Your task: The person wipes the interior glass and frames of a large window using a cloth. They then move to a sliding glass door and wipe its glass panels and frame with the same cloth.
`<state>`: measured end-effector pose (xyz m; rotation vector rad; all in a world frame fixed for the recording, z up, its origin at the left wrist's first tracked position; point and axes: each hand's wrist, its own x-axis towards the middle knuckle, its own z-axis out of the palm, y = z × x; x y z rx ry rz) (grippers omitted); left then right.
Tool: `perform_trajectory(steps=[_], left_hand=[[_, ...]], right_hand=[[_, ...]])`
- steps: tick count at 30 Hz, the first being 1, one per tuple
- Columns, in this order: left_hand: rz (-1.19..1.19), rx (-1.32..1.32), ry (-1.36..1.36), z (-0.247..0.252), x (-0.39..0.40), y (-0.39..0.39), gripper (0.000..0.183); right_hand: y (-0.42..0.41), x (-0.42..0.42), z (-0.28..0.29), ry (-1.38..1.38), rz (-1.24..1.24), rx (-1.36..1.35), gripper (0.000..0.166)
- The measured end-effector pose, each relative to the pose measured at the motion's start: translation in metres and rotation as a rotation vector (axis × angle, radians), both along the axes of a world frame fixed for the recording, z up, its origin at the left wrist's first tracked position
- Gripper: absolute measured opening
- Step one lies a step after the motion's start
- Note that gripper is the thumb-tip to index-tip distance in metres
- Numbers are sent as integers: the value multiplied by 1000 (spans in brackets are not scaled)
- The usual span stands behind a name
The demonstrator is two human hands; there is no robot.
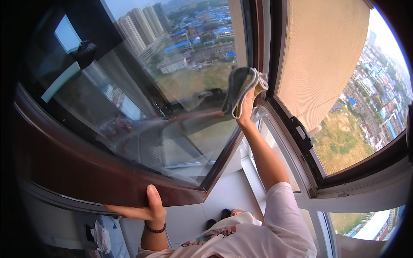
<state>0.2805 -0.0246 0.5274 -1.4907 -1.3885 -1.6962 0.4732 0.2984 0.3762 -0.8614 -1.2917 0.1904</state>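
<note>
A folded cleaning cloth [248,87] with a pale stitched edge is in my right hand [247,104], pressed to the glass pane [193,129] of an opened window sash near its far right edge. My left hand [151,206] grips the near edge of the sash's dark reddish-brown frame [135,180], thumb on top and fingers underneath. The glass reflects the cloth and my arm. My left wrist bears a dark beaded bracelet [156,228].
To the right stands another window with a black handle [301,132] on its dark frame. Buildings and grass show far below outside. Below me are a tiled floor [232,183] and dark shoes [226,213]; crumpled white material [101,237] lies at lower left.
</note>
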Motion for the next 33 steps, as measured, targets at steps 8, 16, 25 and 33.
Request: perform_trajectory(steps=[8,16,25,33], left_hand=[[58,48,46,1,-3,1,81],[37,47,11,1,-2,3,80],[16,67,25,1,-6,3,76],[53,65,38,4,-1,3,76]], right_hand=[[-156,-69,-84,-39,122,-617,60],[-192,-73,47,-367,292,322,54],[-32,-25,-27,165,72,-185,58],[-91,-35,-108,-108,-97,-697,54]])
